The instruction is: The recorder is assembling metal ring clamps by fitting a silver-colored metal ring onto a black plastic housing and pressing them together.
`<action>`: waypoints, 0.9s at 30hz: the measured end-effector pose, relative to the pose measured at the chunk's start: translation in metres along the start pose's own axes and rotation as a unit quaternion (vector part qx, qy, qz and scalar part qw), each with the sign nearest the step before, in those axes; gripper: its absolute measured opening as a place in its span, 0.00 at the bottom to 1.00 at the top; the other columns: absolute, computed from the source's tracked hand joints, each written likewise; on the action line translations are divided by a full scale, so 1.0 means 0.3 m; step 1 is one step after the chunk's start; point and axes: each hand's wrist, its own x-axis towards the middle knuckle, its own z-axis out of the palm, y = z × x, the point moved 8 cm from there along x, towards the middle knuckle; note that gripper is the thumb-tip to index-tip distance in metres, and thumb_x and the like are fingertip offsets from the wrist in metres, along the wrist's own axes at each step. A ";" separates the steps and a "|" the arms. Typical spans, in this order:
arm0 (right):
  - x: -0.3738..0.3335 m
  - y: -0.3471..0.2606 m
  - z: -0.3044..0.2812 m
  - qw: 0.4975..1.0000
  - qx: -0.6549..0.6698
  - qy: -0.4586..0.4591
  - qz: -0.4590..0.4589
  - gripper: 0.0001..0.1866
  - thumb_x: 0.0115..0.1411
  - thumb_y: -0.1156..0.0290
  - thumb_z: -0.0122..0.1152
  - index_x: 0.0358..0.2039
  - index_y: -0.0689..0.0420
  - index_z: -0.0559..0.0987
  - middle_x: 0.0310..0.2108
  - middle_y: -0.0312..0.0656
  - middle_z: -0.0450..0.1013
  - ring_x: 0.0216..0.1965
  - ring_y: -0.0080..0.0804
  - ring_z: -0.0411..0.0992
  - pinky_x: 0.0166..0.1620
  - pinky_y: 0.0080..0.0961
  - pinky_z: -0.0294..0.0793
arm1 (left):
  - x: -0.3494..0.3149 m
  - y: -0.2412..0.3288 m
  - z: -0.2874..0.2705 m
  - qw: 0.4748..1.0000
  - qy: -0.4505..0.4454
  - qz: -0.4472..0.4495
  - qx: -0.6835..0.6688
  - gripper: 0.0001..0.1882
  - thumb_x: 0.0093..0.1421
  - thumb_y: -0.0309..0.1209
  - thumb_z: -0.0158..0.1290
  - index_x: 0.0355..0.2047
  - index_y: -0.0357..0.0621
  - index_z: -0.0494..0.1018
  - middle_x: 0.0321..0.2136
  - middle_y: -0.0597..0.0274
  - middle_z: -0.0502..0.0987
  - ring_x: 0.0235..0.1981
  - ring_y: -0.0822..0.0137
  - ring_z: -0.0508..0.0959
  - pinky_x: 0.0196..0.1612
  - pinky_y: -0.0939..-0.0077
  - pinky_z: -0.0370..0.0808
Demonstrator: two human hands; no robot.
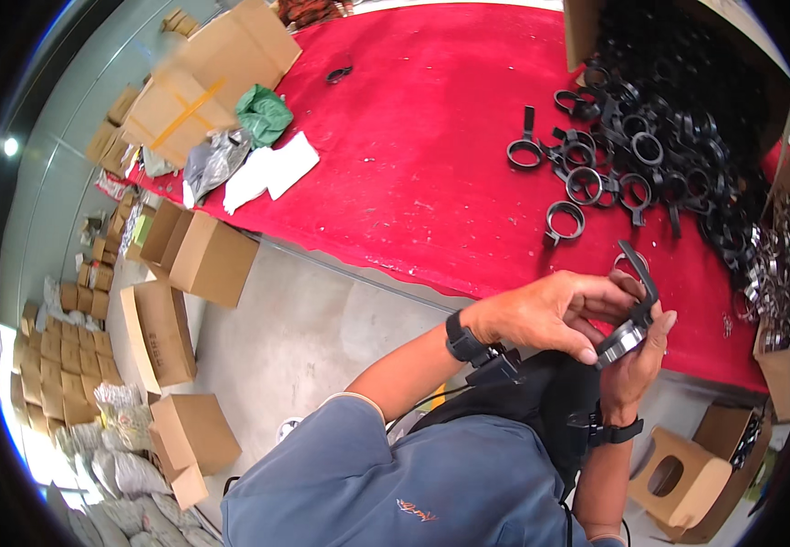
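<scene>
Between my hands is a black ring bracket (641, 292) with a flat arm pointing up and a silvery band round its ring. My left hand (541, 310) reaches across from the left, thumb and fingers closed at the ring. My right hand (634, 374) grips the same bracket from below and from the right. A thin silvery loop (630, 257) shows behind my left fingers; whether it is attached to the bracket, I cannot tell. Closest on the table lies a loose black ring (565, 221), at the edge of a large heap of similar black ring brackets (648, 149).
The red-covered table (404, 155) stretches ahead. Shiny metal bands (787, 283) fill a carton at the right. White cloths (272, 173), a green bag (264, 115) and a large carton (176, 118) are at the far left. Cartons (196, 436) stand on the floor at left; a cut-out carton (678, 479) sits at lower right.
</scene>
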 end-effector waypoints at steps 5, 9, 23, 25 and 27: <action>0.020 -0.029 -0.046 0.990 0.005 0.125 -0.060 0.40 0.79 0.34 0.37 0.54 0.63 0.76 0.50 0.49 0.78 0.51 0.39 0.78 0.59 0.38 0.79 | -0.009 -0.025 -0.042 0.984 0.116 0.088 0.100 0.28 0.71 0.32 0.63 0.67 0.33 0.73 0.59 0.52 0.81 0.63 0.63 0.78 0.68 0.64 0.75; 0.011 -0.007 -0.024 0.986 -0.081 0.104 -0.098 0.39 0.77 0.32 0.41 0.52 0.62 0.75 0.48 0.45 0.76 0.49 0.33 0.75 0.56 0.32 0.78 | -0.044 0.060 0.004 0.900 0.236 0.146 0.335 0.21 0.77 0.45 0.55 0.51 0.35 0.79 0.44 0.50 0.84 0.46 0.59 0.85 0.49 0.64 0.81; -0.005 -0.011 -0.008 0.968 -0.175 0.174 -0.046 0.38 0.82 0.40 0.35 0.34 0.62 0.79 0.28 0.35 0.72 0.30 0.25 0.67 0.37 0.27 0.66 | -0.140 0.073 0.059 0.679 0.349 0.339 0.550 0.23 0.72 0.49 0.59 0.34 0.38 0.77 0.25 0.55 0.73 0.24 0.53 0.75 0.26 0.61 0.72; -0.003 -0.037 -0.011 0.956 -0.204 0.199 -0.072 0.42 0.81 0.37 0.32 0.30 0.61 0.79 0.26 0.34 0.70 0.28 0.24 0.65 0.35 0.26 0.63 | -0.130 0.063 0.069 0.690 0.344 0.337 0.541 0.24 0.72 0.50 0.59 0.34 0.38 0.77 0.24 0.55 0.73 0.24 0.53 0.75 0.26 0.61 0.71; -0.010 -0.041 -0.025 0.951 -0.216 0.207 -0.078 0.42 0.81 0.36 0.31 0.30 0.61 0.79 0.25 0.34 0.70 0.27 0.24 0.65 0.34 0.26 0.63 | -0.119 0.057 0.075 0.703 0.335 0.339 0.528 0.22 0.70 0.48 0.62 0.33 0.38 0.77 0.24 0.56 0.73 0.24 0.53 0.75 0.25 0.61 0.71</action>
